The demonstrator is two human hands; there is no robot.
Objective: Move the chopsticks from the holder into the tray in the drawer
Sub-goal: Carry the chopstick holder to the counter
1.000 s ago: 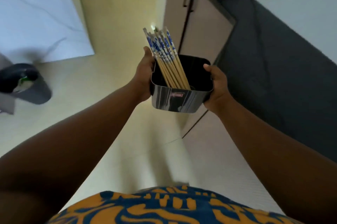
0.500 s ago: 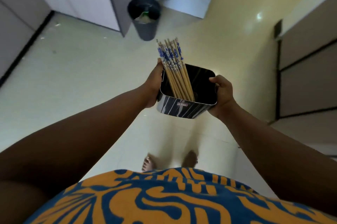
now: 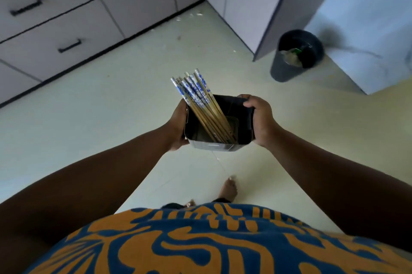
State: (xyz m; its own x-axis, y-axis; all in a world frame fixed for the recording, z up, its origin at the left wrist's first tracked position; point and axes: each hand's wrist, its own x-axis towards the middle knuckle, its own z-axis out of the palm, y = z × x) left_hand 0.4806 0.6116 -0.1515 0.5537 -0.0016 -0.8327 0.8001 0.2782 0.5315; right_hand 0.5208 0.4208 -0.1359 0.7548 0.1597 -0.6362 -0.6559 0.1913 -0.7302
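A square dark metal holder (image 3: 214, 146) is carried in front of my body above the floor. Several bamboo chopsticks (image 3: 200, 99) with blue-and-white tops lean inside it toward its far left corner. My left hand (image 3: 177, 125) grips the holder's left wall. My right hand (image 3: 259, 118) grips its right wall, fingers hooked over the rim. Closed drawers (image 3: 51, 26) with black bar handles are in the cabinet at the upper left; no tray is visible.
A dark waste bin (image 3: 294, 55) stands on the floor at the upper right beside a grey cabinet panel (image 3: 267, 6). A white marble-look surface (image 3: 365, 35) lies behind it. Pale tiled floor (image 3: 111, 106) spreads around; my bare foot (image 3: 228, 190) shows below the holder.
The view has swung round: the waste bin has shifted from top centre to the upper right, and the drawer cabinet has come into view at the upper left. Both hands keep holding the holder.
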